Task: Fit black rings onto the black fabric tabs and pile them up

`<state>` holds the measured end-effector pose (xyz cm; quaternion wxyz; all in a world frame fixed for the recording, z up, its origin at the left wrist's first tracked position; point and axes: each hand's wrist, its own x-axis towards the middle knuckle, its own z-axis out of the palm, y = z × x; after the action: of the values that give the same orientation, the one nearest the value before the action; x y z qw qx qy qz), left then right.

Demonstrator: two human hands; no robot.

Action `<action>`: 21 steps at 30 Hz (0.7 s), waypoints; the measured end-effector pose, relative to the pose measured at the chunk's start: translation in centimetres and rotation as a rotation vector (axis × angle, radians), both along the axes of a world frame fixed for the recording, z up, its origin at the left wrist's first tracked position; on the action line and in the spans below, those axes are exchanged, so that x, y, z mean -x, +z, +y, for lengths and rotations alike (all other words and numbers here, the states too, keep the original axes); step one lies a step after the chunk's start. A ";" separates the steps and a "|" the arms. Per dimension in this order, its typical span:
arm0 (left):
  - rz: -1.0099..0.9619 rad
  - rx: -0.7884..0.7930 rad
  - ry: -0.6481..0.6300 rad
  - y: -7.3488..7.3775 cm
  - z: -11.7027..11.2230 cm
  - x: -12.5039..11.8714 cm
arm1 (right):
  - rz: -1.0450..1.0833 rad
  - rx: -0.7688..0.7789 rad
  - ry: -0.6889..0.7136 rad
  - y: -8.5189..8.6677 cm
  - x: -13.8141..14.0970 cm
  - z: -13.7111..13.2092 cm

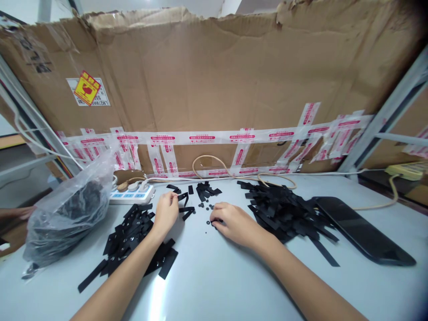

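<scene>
On a white bench [214, 278], my left hand [166, 213] pinches its fingertips beside black strips [185, 200], and my half-curled right hand [230, 221] lies at small black washers [204, 211]; I can't tell if either holds one. Both look light: strips thin and bendy, best taken by an edge, washers by the rim. Strip heaps [284, 211] and a plastic bag [67, 209] flank them.
</scene>
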<state>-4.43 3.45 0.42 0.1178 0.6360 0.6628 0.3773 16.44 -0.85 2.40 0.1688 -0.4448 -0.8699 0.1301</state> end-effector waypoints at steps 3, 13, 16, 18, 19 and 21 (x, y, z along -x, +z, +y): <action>-0.094 0.027 -0.008 0.0 0.1 0.1 | 0.027 0.011 0.011 -0.1 -0.1 0.2; -0.443 0.107 -0.118 -0.1 0.0 -0.2 | 0.103 0.006 0.022 -0.3 -0.4 0.3; -0.469 0.089 -0.153 0.3 -0.4 -0.5 | 0.108 -0.002 0.013 -0.5 -0.5 0.4; -0.435 0.054 -0.175 0.5 -0.6 -0.8 | 0.119 0.005 0.014 -0.6 -0.5 0.6; -0.418 0.041 -0.188 0.5 -0.7 -0.9 | 0.128 0.008 0.015 -0.7 -0.4 0.7; -0.420 0.044 -0.227 0.7 -0.9 -1.2 | 0.152 0.014 0.013 -0.9 -0.4 0.8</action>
<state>-3.21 2.54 1.09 0.3086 0.6113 0.5559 0.4713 16.85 -0.06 1.53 0.2303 -0.4292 -0.8565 0.1706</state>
